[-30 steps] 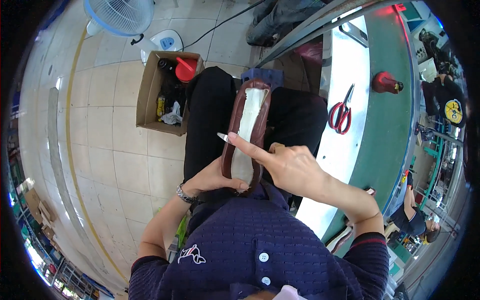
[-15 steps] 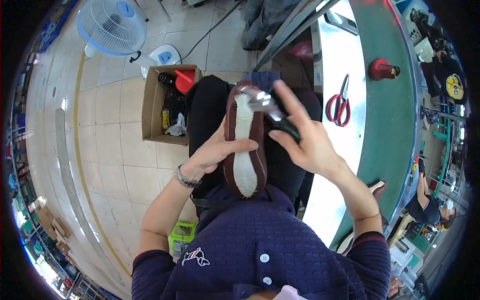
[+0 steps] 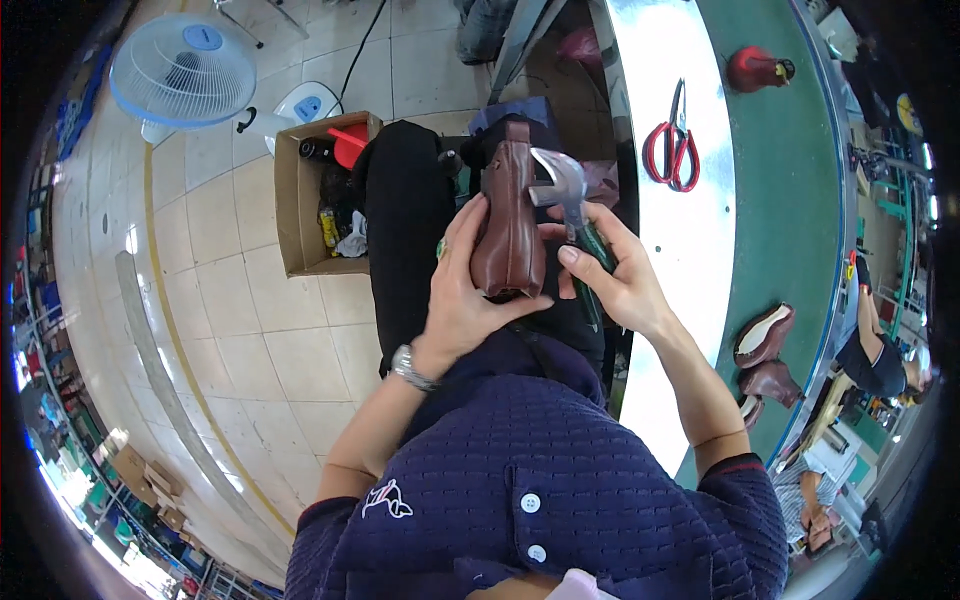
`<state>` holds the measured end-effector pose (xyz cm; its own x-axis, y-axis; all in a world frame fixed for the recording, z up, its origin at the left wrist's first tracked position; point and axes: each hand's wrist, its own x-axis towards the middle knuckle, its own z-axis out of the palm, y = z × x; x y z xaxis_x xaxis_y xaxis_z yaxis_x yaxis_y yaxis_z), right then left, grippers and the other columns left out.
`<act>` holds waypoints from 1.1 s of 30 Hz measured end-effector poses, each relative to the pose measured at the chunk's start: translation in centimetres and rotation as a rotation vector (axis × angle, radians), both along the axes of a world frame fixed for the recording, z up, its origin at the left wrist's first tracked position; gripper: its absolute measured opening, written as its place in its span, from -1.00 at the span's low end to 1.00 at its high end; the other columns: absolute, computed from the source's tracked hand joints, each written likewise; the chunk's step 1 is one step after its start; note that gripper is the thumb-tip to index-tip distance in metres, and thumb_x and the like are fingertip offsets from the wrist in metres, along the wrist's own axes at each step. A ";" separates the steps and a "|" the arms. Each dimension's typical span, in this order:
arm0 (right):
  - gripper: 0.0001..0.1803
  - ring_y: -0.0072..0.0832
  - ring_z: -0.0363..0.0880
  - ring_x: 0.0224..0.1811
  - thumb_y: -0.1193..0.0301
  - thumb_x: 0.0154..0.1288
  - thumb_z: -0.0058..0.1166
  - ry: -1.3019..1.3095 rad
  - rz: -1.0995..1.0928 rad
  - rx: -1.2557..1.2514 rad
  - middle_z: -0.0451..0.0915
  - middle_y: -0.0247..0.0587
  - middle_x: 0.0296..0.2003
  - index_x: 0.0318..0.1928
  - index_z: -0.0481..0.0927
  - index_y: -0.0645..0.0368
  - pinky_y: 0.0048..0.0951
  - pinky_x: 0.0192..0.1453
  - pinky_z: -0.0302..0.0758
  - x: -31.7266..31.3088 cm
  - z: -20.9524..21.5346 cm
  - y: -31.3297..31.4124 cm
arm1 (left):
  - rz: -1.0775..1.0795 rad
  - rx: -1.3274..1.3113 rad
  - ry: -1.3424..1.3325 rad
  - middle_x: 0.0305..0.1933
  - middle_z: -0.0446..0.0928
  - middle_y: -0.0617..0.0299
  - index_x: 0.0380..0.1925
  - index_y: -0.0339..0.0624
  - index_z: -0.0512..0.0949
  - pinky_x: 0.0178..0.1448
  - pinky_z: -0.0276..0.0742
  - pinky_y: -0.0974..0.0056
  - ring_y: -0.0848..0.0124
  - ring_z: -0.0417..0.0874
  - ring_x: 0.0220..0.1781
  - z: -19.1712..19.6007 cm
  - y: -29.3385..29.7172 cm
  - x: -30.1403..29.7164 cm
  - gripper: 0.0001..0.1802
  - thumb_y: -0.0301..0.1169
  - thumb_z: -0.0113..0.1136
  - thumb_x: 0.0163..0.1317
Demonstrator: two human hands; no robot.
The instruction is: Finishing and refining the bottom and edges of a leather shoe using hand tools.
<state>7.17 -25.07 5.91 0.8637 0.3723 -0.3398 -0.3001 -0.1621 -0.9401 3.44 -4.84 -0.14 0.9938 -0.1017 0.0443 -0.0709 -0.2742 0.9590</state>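
Observation:
A brown leather shoe [image 3: 507,225] is upright over my lap, its seamed upper showing and its sole out of sight. My left hand [image 3: 462,295] grips it from the left and below, the thumb stretched under its lower end. In my right hand [image 3: 625,275] is a claw hammer [image 3: 566,187] with a metal head and a dark green handle. The head is close beside the shoe's right side; whether they touch I cannot tell.
Red-handled scissors [image 3: 672,150] lie on the white bench strip [image 3: 685,260] at the right. The green surface [image 3: 765,220] beyond bears a red container [image 3: 757,70] and several brown shoes [image 3: 768,335]. At the left are a cardboard box [image 3: 290,225] of odds and ends and a fan [image 3: 185,75]. People sit far right.
The shoe has turned from showing its pale underside to showing its brown upper. The hammer has come off the sole to the shoe's right side. My view has shifted a little.

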 end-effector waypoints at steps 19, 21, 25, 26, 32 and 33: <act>-0.14 -0.31 0.50 -0.75 0.38 0.28 0.08 -0.568 0.870 -0.966 0.50 -0.17 -0.63 0.52 -0.01 -0.21 -0.32 -0.71 0.40 3.6 10.6 -2.0 | -0.036 0.162 -0.269 -0.18 0.65 0.12 0.17 -0.21 0.45 -0.14 0.65 0.26 0.26 0.73 -0.25 0.9 -1.7 2.9 -0.15 -0.24 0.59 -0.20; -0.14 -0.32 0.49 -0.76 0.40 0.29 0.07 -0.731 0.708 -0.786 0.48 -0.17 -0.66 0.52 -0.02 -0.21 -0.30 -0.72 0.40 3.6 11.9 -1.6 | -0.054 0.174 -0.177 -0.27 0.65 0.17 0.19 -0.21 0.44 -0.17 0.65 0.26 0.30 0.72 -0.31 0.7 -1.4 3.5 -0.13 -0.25 0.59 -0.20; -0.16 -0.22 0.58 -0.65 0.37 0.31 0.14 -0.689 0.494 -0.663 0.59 -0.08 -0.52 0.51 0.01 -0.16 -0.24 -0.58 0.50 1.0 10.3 -1.2 | -0.052 0.044 -0.179 -0.25 0.65 0.13 0.20 -0.17 0.45 -0.16 0.64 0.28 0.33 0.72 -0.32 0.2 -1.5 3.1 -0.14 -0.26 0.58 -0.20; -0.17 -0.25 0.58 -0.65 0.39 0.28 0.15 -0.519 0.707 -0.997 0.59 -0.10 -0.52 0.50 0.06 -0.15 -0.27 -0.59 0.50 1.0 8.8 -1.2 | -0.040 0.095 -0.227 -0.23 0.64 0.10 0.19 -0.17 0.45 -0.14 0.65 0.27 0.29 0.72 -0.30 0.3 -1.7 3.3 -0.14 -0.26 0.58 -0.21; -0.12 -0.34 0.57 -0.68 0.44 0.27 0.11 -0.853 0.631 -0.747 0.61 -0.07 -0.47 0.52 -0.02 -0.24 -0.42 -0.66 0.48 1.0 11.5 -1.1 | -0.131 0.018 -0.083 0.11 0.59 0.02 0.18 -0.21 0.44 -0.02 0.64 0.21 0.20 0.74 -0.16 -1.5 -0.5 2.8 -0.10 -0.26 0.59 -0.26; -0.10 -0.38 0.56 -0.69 0.45 0.27 0.09 -1.024 0.503 -0.612 0.61 -0.05 -0.45 0.53 -0.06 -0.28 -0.45 -0.69 0.47 0.8 11.4 -1.5 | -0.107 0.074 -0.208 0.15 0.56 -0.02 0.17 -0.23 0.45 0.01 0.63 0.20 0.20 0.74 -0.13 0.5 -0.8 2.8 -0.11 -0.25 0.59 -0.26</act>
